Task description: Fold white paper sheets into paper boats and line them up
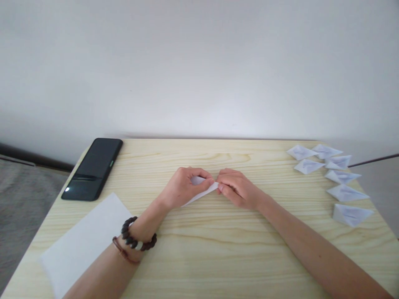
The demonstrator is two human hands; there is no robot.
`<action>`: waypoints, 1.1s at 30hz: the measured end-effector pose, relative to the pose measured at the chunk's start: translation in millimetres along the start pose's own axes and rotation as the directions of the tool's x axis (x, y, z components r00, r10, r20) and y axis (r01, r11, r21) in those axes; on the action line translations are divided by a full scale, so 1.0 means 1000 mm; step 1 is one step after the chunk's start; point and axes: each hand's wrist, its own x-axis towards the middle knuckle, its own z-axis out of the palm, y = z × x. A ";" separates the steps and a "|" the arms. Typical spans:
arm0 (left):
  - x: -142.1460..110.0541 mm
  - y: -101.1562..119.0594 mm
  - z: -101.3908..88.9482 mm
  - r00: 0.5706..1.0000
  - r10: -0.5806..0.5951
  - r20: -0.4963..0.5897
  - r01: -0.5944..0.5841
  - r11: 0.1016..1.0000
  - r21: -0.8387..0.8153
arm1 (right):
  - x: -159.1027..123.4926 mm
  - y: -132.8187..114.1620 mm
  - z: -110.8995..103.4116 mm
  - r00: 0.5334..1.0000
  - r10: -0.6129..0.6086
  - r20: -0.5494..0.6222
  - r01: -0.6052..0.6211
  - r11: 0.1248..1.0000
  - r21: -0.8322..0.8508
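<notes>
At the left edge of the frame, a grey surface (21,203) shows beyond the pale wood-grain table (199,257). On the table's far left corner lies a black phone (92,170), screen up, with a bright reflection near its lower end. Below it, at lower left, a flat white sheet (81,245) lies at a slant, partly covered by the left forearm. That wrist wears a dark beaded bracelet (129,236) with one pale bead and a thin brown band (120,249).

At the centre of the frame, the left hand (181,187) has its thumb and index finger clamped on a folded white paper (197,180), which sits between the two hands. Just beside it, the right hand (238,189) pinches the paper's right-hand tip between thumb and curled fingers.

At right, seven folded paper pieces (347,192) with pointed ends stand grouped along the table's edge, well apart from the hands.
</notes>
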 end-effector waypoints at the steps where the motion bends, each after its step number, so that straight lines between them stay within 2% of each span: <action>1: 0.000 -0.001 -0.001 1.000 -0.009 0.005 0.009 1.000 0.000 | 0.000 0.000 -0.001 1.000 0.001 0.005 -0.002 1.000 0.007; 5: 0.000 -0.003 -0.005 0.999 -0.045 0.013 0.045 0.999 0.001 | 0.000 -0.002 -0.005 0.999 0.024 0.044 -0.025 0.999 0.039; 8: 0.000 -0.003 -0.006 0.999 -0.014 0.036 0.014 1.000 -0.005 | 0.001 -0.004 -0.005 0.998 0.029 0.057 -0.031 0.999 0.020; 12: 0.000 -0.002 -0.003 0.998 0.044 0.048 -0.044 0.999 -0.005 | 0.002 -0.004 -0.001 0.999 0.007 0.032 -0.005 0.998 -0.061; 16: 0.001 -0.001 -0.003 0.998 0.036 0.046 -0.034 0.999 -0.030 | 0.001 -0.001 0.001 1.000 0.000 0.007 0.000 1.000 -0.026; 23: 0.001 -0.004 -0.014 0.995 -0.095 -0.028 0.095 0.996 -0.001 | -0.002 -0.002 -0.006 0.998 0.056 0.000 -0.056 0.994 0.092; 25: 0.001 -0.004 -0.013 0.996 -0.084 -0.022 0.084 0.996 0.000 | -0.001 -0.003 -0.005 0.999 0.043 -0.010 -0.042 0.997 0.063; 30: 0.001 -0.005 -0.011 0.999 -0.046 -0.002 0.046 0.999 0.007 | 0.000 -0.004 -0.001 0.989 0.076 -0.129 -0.083 0.995 -0.055; 33: 0.002 -0.005 -0.010 1.000 -0.015 0.001 0.015 1.000 0.008 | 0.001 -0.003 0.000 0.992 0.077 -0.099 -0.088 0.991 -0.105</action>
